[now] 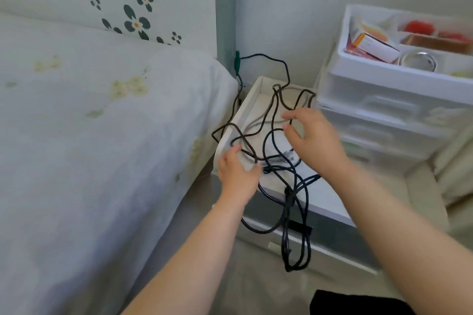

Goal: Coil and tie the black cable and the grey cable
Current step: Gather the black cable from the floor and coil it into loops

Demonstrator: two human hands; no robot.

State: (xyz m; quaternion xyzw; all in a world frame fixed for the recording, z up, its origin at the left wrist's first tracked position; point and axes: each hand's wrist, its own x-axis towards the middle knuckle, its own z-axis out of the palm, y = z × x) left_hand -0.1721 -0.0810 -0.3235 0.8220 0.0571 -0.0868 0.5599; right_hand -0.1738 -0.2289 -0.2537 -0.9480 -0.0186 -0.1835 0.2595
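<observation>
Head view, only one supplied. We note both cables lie tangled on the white bedside tray, between the bed on the left and the plastic drawer unit on the right.

The black cable spills over the tray's near edge and hangs in long loops down the cabinet front. The grey cable loops across the far part of the tray, one bend overhanging its left rim.

Left hand: fingers curled at a strand near the tray's left rim, prob. pinching it to anchor the tangle; blur prevents confirmation. Right hand: released, fingers spread above the loops, touching nothing we can confirm; we judge it is picking a strand to separate.

Obstructions: cables cross each other at several pts. A dark lead runs from the far bed-frame corner twd. the tray and may be tethered. Drawer unit crowds the right side.
</observation>
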